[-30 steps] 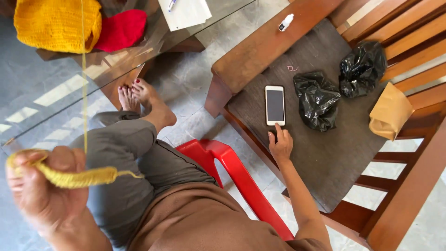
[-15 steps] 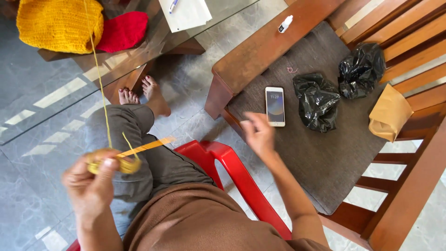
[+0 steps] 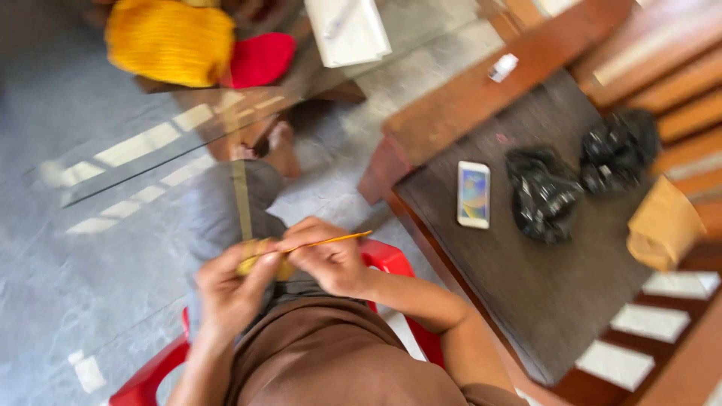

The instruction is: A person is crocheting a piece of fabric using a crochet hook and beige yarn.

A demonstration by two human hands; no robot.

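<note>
From the head view, my left hand [image 3: 229,289] pinches a small yellow crochet piece [image 3: 259,259] over my lap, and my right hand [image 3: 331,263] pinches the hook [image 3: 335,240] beside it. I judge I'm mid-stitch; next calls for catching the taut yarn [image 3: 241,195]. The piece looks small, soft and blurred.

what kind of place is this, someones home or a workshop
Most likely a home sitting area. There is a wooden bench with a dark cushion, a phone lying on it, a tiled floor, and a red plastic chair where the person crochets yellow yarn.
</note>
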